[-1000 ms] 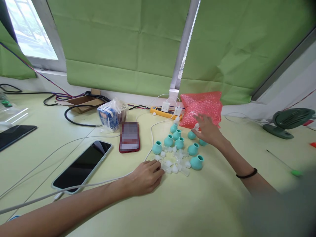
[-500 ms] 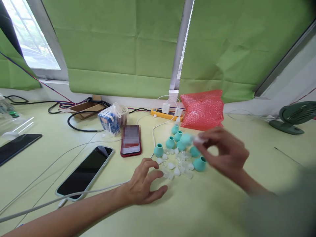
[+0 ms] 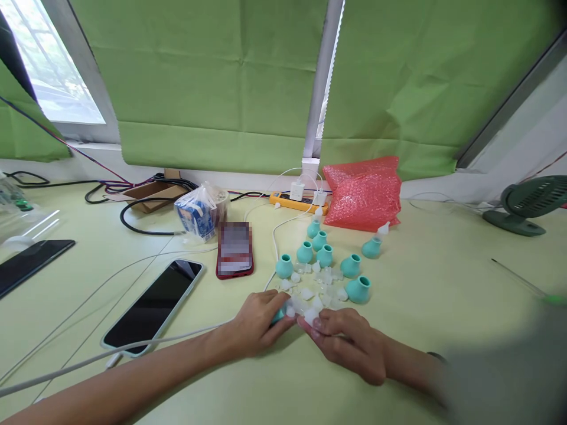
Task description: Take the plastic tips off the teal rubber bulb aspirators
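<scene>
My left hand (image 3: 266, 321) is closed around a teal rubber bulb (image 3: 279, 314), mostly hidden by the fingers, with a whitish piece at its mouth. Close beside it, my right hand (image 3: 349, 339) pinches a small translucent white nozzle tip (image 3: 311, 316). Just beyond both hands lie several loose white tips (image 3: 306, 294) and clear short tubes (image 3: 326, 276). Open-mouthed teal bulbs (image 3: 358, 289) stand around this pile. Off to the right, one teal bulb (image 3: 371, 248) carries a clear piece and white tip (image 3: 383, 229); another fitted bulb (image 3: 313, 228) stands at the back.
A red bubble-wrap bag (image 3: 363, 195) and a yellow power strip (image 3: 292, 202) lie at the back. Phones (image 3: 153, 307) and a red-cased phone (image 3: 235, 251) rest to the left, with a white cable (image 3: 177, 341) crossing my left forearm. A green fan (image 3: 527, 203) stands far right.
My right hand has come down and left to meet my left hand, and a fitted bulb now stands on the right. My left hand, open before, has closed on a teal bulb.
</scene>
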Tool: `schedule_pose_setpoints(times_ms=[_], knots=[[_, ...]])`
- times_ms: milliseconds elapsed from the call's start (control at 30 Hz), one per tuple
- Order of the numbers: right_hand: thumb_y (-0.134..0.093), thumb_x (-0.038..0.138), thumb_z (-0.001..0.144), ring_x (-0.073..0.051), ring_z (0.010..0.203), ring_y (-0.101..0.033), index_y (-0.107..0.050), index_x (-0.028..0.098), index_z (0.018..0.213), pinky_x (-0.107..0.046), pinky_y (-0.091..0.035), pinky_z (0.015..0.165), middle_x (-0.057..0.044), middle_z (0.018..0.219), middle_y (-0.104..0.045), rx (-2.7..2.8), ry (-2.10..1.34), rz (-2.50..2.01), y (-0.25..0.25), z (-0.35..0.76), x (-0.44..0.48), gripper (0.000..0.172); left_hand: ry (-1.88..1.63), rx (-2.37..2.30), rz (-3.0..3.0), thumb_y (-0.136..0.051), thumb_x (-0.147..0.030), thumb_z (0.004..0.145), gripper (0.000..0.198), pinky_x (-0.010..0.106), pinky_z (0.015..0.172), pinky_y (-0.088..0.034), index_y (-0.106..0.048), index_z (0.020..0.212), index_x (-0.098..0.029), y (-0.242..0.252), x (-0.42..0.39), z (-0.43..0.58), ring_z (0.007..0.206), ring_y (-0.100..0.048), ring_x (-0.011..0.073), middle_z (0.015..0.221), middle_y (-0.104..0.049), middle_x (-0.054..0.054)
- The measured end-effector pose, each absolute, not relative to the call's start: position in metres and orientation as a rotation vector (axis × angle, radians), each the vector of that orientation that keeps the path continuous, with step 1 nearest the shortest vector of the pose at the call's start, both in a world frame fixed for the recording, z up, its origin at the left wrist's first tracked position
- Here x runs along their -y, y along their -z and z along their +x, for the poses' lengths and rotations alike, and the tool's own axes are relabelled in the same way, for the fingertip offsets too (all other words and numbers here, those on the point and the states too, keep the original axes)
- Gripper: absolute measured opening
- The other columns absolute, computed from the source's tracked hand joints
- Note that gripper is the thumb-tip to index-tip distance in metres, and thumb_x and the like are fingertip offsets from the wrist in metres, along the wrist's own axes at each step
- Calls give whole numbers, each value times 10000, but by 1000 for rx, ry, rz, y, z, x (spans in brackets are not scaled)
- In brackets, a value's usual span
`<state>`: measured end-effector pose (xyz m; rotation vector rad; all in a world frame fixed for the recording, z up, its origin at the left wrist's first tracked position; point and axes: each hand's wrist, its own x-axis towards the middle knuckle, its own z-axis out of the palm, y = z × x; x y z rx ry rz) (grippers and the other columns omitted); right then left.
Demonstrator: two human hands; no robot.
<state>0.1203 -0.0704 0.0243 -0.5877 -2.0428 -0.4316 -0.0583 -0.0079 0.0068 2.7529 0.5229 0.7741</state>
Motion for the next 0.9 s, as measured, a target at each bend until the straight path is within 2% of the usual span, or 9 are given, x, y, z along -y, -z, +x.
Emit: schedule_pose_setpoints(times_ms=[67, 133, 200, 300, 400, 467, 633, 767, 900], knots=[[-573, 66, 715, -100, 553, -557, -558, 182, 775, -184, -444, 438, -8, 638, -569, 2060, 547, -627, -24, 126, 65, 131, -834, -527, 2724, -350, -291, 834, 174, 241, 510, -363, -447, 812, -148, -8, 9, -58, 570, -475, 151, 653, -536, 45], [-594, 52, 692, -111, 629, -580, -556, 182, 850, -193, -471, 502, -33, 743, -594, 2029, 569, -771, -24, 129, 56, 208, -902, -503, 2707, -402, -267, 793, 139, 241, 520, -365, -443, 853, -149, -8, 10, -58, 581, -479, 150, 669, -541, 43], [-579, 51, 699, -107, 641, -576, -544, 188, 844, -205, -477, 531, -54, 846, -583, 1994, 478, -891, -24, 130, 47, 202, -957, -492, 2675, -410, -242, 750, 147, 243, 509, -360, -434, 859, -146, -9, 11, -59, 563, -468, 150, 651, -526, 40], [-558, 92, 720, -73, 542, -531, -526, 179, 822, -216, -468, 503, -77, 917, -538, 1934, 229, -994, -25, 128, 40, 138, -967, -505, 2641, -378, -217, 710, 112, 249, 485, -347, -425, 790, -153, -10, 11, -59, 528, -442, 151, 601, -479, 29], [-539, 118, 734, -74, 518, -505, -514, 177, 878, -219, -462, 490, -46, 798, -527, 1911, -10, -973, -29, 123, 45, 157, -924, -525, 2642, -365, -194, 739, 84, 250, 492, -352, -430, 775, -156, -11, 10, -59, 538, -452, 153, 600, -473, 26], [-556, 127, 722, -93, 550, -512, -512, 179, 913, -223, -458, 499, -22, 717, -522, 1936, -50, -918, -30, 121, 50, 203, -915, -546, 2638, -370, -198, 779, 116, 253, 528, -377, -445, 851, -145, -11, 10, -59, 583, -486, 159, 645, -511, 37], [-613, 138, 700, -101, 613, -536, -537, 203, 968, -204, -426, 499, -16, 705, -563, 2057, 248, -846, -21, 124, 51, 286, -898, -602, 2541, -380, -230, 822, 219, 257, 628, -419, -435, 1014, -139, -9, 11, -61, 685, -548, 160, 775, -583, 55], [-605, 130, 720, -87, 616, -542, -562, 205, 944, -188, -417, 506, -11, 696, -588, 2101, 331, -801, -14, 127, 44, 241, -848, -675, 2523, -405, -275, 810, 225, 237, 586, -400, -467, 976, -138, -9, 11, -62, 591, -535, 134, 659, -572, 22], [-607, 100, 711, -94, 623, -554, -582, 169, 856, -187, -442, 524, -32, 697, -611, 2105, 199, -718, -21, 126, 43, 163, -840, -687, 2447, -436, -293, 794, 186, 205, 502, -350, -482, 896, -144, -9, 10, -60, 443, -426, 83, 518, -498, -34]])
